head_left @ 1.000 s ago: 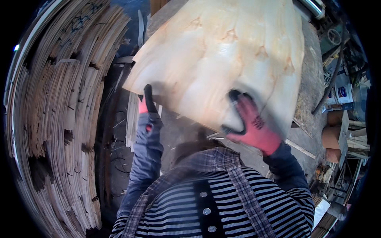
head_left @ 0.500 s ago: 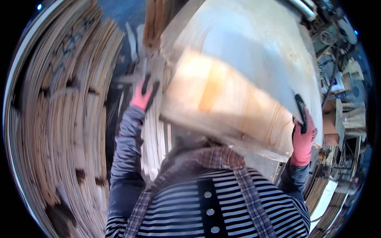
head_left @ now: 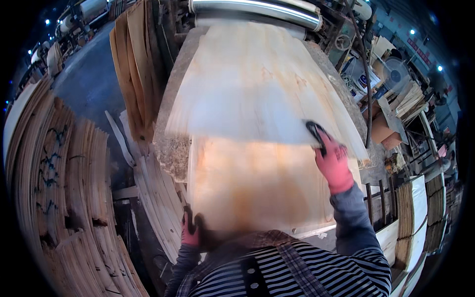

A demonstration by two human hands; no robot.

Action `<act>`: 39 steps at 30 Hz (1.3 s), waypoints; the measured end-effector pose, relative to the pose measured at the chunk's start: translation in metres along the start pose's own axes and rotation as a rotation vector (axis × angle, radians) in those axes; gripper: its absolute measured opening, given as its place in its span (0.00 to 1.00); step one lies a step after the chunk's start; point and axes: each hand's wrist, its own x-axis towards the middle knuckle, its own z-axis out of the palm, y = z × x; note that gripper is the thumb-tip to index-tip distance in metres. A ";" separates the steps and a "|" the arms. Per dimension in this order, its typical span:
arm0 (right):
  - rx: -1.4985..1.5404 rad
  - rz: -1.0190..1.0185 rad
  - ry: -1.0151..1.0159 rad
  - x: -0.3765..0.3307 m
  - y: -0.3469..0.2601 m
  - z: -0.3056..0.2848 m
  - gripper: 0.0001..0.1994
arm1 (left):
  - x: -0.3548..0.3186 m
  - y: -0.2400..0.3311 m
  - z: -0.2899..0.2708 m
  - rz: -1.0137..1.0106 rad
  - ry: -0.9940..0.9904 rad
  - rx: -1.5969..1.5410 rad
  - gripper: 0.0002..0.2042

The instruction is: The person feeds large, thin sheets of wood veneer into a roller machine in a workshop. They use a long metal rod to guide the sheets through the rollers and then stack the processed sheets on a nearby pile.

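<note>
Two thin, pale wood veneer sheets lie partly over each other in front of me. The upper veneer sheet runs toward the far rollers, its near edge blurred and slightly raised. My right hand, in a pink and black glove, is closed on this near edge at the right, with dark fingertips on top. Nearer my body is the lower veneer sheet, orange-brown in places. My left hand, gloved alike, is at its near left corner, finger and thumb about the edge; blur softens the contact.
A shiny metal roller spans the far end of the worn table. Tall veneer stacks stand at left, with upright brown boards beyond. At right are a cardboard box, a fan and bundled sheets.
The lower sheet has swung from a slant to lie nearly straight. My left hand has come nearer to its corner; my right hand has moved left and away from me. The view has shifted too.
</note>
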 end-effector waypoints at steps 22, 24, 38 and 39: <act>0.114 -0.035 -0.026 0.143 0.056 0.194 0.33 | 0.006 -0.010 -0.020 -0.586 0.025 -0.527 0.26; 0.129 0.035 -0.059 0.063 0.057 0.174 0.34 | -0.007 -0.035 -0.004 -0.720 -0.038 -0.758 0.26; 1.676 1.373 0.620 -0.292 0.093 0.085 0.43 | -0.007 -0.003 -0.025 -0.584 -0.351 -0.934 0.25; 1.650 1.328 0.628 -0.287 0.089 0.092 0.43 | 0.005 -0.005 -0.030 -0.567 -0.354 -0.920 0.25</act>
